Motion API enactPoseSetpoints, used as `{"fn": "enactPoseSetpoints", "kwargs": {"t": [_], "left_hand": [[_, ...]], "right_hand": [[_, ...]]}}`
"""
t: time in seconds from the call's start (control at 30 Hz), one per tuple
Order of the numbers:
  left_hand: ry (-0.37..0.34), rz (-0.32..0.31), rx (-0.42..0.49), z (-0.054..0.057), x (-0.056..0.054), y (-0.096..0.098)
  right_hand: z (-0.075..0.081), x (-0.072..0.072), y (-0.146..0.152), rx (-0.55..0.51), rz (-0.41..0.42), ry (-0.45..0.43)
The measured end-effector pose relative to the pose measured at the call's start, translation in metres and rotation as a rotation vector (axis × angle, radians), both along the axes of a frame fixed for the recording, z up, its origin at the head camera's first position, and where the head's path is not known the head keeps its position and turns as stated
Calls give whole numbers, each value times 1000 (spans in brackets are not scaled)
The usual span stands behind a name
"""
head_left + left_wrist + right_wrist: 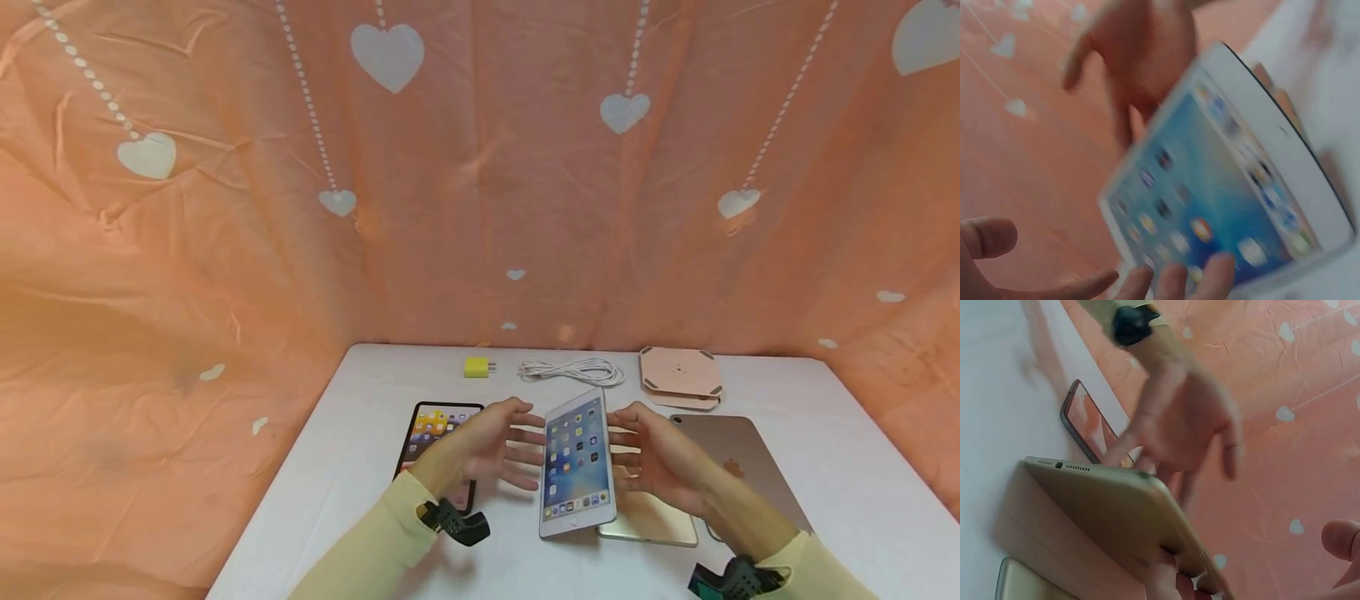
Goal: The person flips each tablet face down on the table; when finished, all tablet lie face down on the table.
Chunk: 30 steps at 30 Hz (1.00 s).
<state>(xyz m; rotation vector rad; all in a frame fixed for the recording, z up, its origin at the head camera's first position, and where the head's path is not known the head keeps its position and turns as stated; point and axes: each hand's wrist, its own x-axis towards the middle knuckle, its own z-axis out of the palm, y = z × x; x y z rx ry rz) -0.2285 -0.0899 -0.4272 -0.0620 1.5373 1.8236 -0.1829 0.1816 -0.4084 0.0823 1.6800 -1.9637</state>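
The person's left hand point(491, 442) is spread, thumb apart, fingers nearly straight at the near side of a white-fronted tablet point(576, 454). Opposite, the right hand point(663, 462) is spread too, its fingers reaching to the tablet's far edge and back, its thumb away from it. That tablet is tilted up between the two hands, screen lit with rows of icons; whether its lower edge touches the table point(300, 508) I can't tell from here.

Pale yellow sleeves point(375, 542) run down to dark wrist straps point(459, 525). Left of the white-fronted tablet, partly behind the left forearm, lies a black-framed device point(427, 425), its screen lit. Just to the right, under the right hand, I see a gold tablet point(656, 523), and farther right a greyish one point(742, 454), logo upward. Beyond the white-fronted tablet sit a coiled white cable point(600, 369), a yellow charger point(476, 367) to the cable's left, and a pink square stand point(680, 372) to its right. Behind everything hangs an orange sheet point(480, 208) with white hearts.
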Motion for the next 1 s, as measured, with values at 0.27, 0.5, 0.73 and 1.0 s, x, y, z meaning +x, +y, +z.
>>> {"fn": "enactPoseSetpoints", "kwargs": {"t": [0.27,0.5,0.73,1.0], "left_hand": [[56,-91,112,42,1,9],[57,-70,58,55,-3,9],[72,-84,34,57,-4,0],[104,-76,-9,58,0,-26]], "right_hand": [[13,-1,-12,2,38,23],[23,-2,-35,-9,45,52],[28,-4,-58,-55,43,69],[22,-9,-74,-96,89,41]]}}
